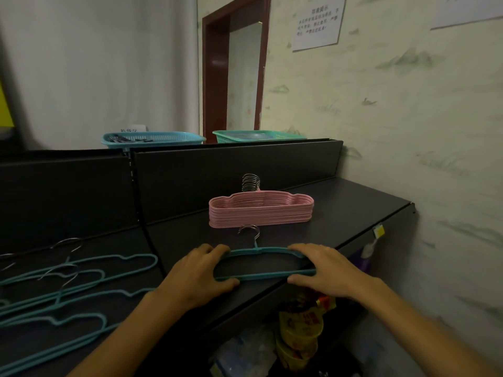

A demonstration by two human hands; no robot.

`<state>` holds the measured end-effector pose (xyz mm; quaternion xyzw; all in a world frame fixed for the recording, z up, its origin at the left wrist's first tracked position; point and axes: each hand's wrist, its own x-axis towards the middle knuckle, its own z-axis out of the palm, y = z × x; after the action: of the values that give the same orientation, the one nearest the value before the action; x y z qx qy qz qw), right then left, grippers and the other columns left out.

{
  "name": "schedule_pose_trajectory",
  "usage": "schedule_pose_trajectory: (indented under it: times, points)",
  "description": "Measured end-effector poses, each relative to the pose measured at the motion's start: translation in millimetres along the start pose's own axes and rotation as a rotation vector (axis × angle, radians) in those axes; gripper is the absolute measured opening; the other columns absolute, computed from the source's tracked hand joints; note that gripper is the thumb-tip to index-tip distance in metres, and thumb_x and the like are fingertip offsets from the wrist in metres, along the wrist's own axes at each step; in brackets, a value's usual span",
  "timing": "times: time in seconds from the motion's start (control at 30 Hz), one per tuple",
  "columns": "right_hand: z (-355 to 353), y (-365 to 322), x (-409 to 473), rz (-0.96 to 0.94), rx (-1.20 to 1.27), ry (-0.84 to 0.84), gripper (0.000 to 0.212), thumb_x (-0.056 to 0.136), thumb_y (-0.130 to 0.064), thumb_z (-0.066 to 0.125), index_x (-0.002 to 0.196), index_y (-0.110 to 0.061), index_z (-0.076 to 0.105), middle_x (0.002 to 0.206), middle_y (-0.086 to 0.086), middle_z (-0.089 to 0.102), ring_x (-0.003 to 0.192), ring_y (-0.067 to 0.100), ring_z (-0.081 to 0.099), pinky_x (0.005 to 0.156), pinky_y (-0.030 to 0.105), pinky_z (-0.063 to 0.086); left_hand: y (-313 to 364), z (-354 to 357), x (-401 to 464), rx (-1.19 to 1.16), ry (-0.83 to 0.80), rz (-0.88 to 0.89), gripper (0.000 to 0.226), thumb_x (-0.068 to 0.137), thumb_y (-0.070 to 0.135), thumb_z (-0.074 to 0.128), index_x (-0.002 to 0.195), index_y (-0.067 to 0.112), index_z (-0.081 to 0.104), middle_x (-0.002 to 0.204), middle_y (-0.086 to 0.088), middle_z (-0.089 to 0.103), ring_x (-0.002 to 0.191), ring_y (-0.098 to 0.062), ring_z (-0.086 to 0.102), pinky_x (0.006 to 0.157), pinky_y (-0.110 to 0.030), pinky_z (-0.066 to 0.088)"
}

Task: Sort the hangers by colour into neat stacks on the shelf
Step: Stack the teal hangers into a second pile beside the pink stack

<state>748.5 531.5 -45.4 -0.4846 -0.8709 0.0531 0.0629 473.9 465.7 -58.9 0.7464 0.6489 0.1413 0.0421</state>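
In the head view, both hands sit at the near edge of the dark shelf (353, 202), each gripping an end of the small teal stack (261, 263), which seems to be only a hanger or two deep. The left hand (201, 273) has its fingers curled over the stack's left end with the thumb under the lower bar; the right hand (324, 268) takes the right end the same way, fingers draped over the top bar and thumb pressed along the bottom bar. The stack's long axis runs from 9 to 3 o'clock between the hands, with its metal hook (249, 232) pointing to 12 o'clock, toward the pink stack (261, 210). That pink stack lies just beyond at 12 o'clock, close but apart, squared up with its own hooks bunched at the back panel. The loose teal hangers (68, 289) are spread on the shelf section at 9 o'clock, overlapping, their long axes slanted from 8 to 2 o'clock. The next move probably turns on that: they lie to the left of the fingers, so the left hand is clearly the nearer one to reach them, while the right could keep the started stack steady. At 12 o'clock, above the back panel, stand a blue basket (152, 138) and a green basket (258, 136).
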Motion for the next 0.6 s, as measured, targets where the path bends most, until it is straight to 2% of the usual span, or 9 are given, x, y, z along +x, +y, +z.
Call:
schedule_pose_trajectory:
  times: [0.13, 0.27, 0.4, 0.5, 0.6]
  points:
    - [-7.9, -4.7, -5.7, -0.036, -0.069, 0.052, 0.078, 0.080, -0.073, 0.049, 0.145, -0.037, 0.027, 0.149, -0.008, 0.035, 0.134, 0.013, 0.034, 0.110, 0.035, 0.031, -0.9, -3.3, -16.7, 0.092, 0.118, -0.020, 0.069, 0.079, 0.072, 0.046, 0.137, 0.037, 0.034, 0.135, 0.007, 0.046, 0.118, -0.013, 0.047, 0.097, -0.029, 0.039]
    - [-16.7, -20.5, -7.2, -0.100, -0.089, 0.125, 0.075, 0.084, -0.070, 0.047, 0.147, -0.036, 0.025, 0.151, -0.007, 0.030, 0.138, 0.012, 0.027, 0.112, 0.032, 0.025, -2.3, -8.1, -39.9, 0.147, 0.231, -0.061, 0.072, 0.075, 0.077, 0.030, 0.134, 0.037, 0.042, 0.128, 0.009, 0.052, 0.113, -0.013, 0.053, 0.094, -0.029, 0.041]
    - [-12.7, -56.4, -6.2, -0.228, 0.004, 0.152, 0.072, 0.086, -0.067, 0.046, 0.147, -0.036, 0.026, 0.150, -0.010, 0.030, 0.137, 0.007, 0.025, 0.112, 0.028, 0.023, -9.6, -13.2, -78.2, 0.104, 0.353, -0.141, 0.063, 0.077, 0.070, 0.034, 0.120, 0.031, 0.059, 0.114, 0.006, 0.063, 0.100, -0.016, 0.062, 0.085, -0.033, 0.049]
    - [5.2, -90.5, -1.5, -0.342, 0.082, 0.141, 0.071, 0.085, -0.069, 0.043, 0.146, -0.036, 0.029, 0.147, -0.012, 0.033, 0.136, 0.008, 0.028, 0.112, 0.027, 0.023, -23.9, -18.4, -115.5, 0.099, 0.394, -0.218, 0.055, 0.082, 0.065, 0.038, 0.117, 0.030, 0.061, 0.114, 0.007, 0.064, 0.102, -0.017, 0.062, 0.085, -0.034, 0.051]
    - [23.5, -126.1, 6.6, -0.454, 0.141, 0.101, 0.078, 0.080, -0.077, 0.034, 0.143, -0.033, 0.035, 0.142, -0.010, 0.041, 0.132, 0.011, 0.036, 0.109, 0.028, 0.030, -40.2, -21.3, -163.0, 0.143, 0.401, -0.321, 0.054, 0.083, 0.063, 0.038, 0.119, 0.029, 0.061, 0.116, 0.007, 0.063, 0.105, -0.017, 0.061, 0.086, -0.035, 0.049]
